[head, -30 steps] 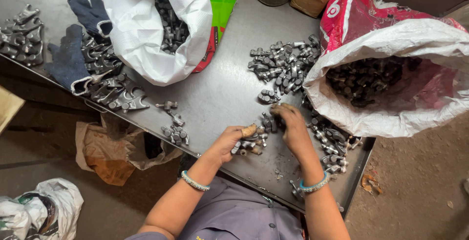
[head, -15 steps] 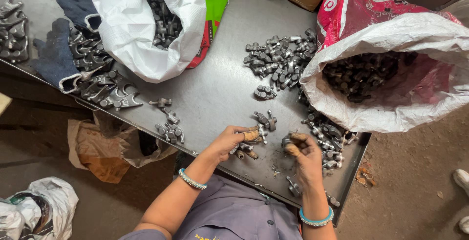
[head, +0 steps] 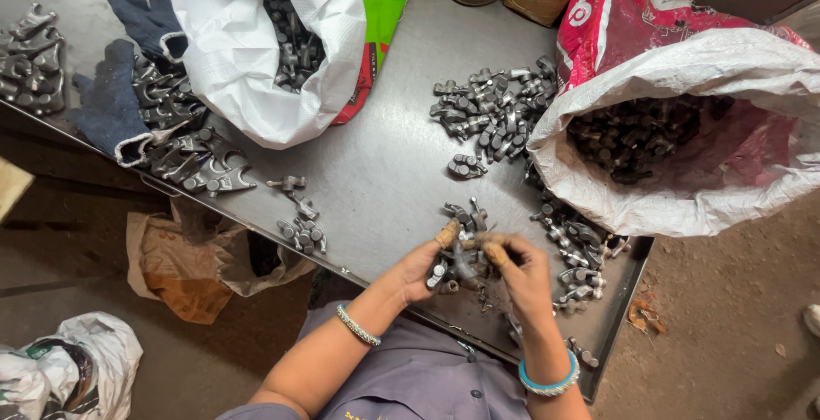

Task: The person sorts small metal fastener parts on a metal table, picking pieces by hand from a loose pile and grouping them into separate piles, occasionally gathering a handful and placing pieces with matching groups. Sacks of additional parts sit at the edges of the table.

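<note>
Head view, looking straight down: we see both hands meeting over the near edge of the grey metal table (head: pixel 384 164). The left hand (head: pixel 423 266) and the right hand (head: pixel 521 270) are both closed around one small dark metal part (head: pixel 461 262), gripped between them just above the table — fingertips on both look wrapped in tan tape. A silver bangle (head: pixel 357 326) sits on the left wrist, a blue bangle (head: pixel 547 379) on the right.

Around the hands lie loose metal parts: a small cluster (head: pixel 301 230) to the left near the table's edge, a scatter (head: pixel 576 249) just to the right, and a larger heap (head: pixel 495 112) farther in. Toward the right edge an open white sack (head: pixel 683 189) with a red outer side holds more dark parts. At the far left side a second white sack (head: pixel 256 61) also holds parts, touching a green packet (head: pixel 383 14). Two dark blue gloves (head: pixel 115 108) lie among bigger forked pieces (head: pixel 192 159) near the left corner — all well apart from the hands.
</note>
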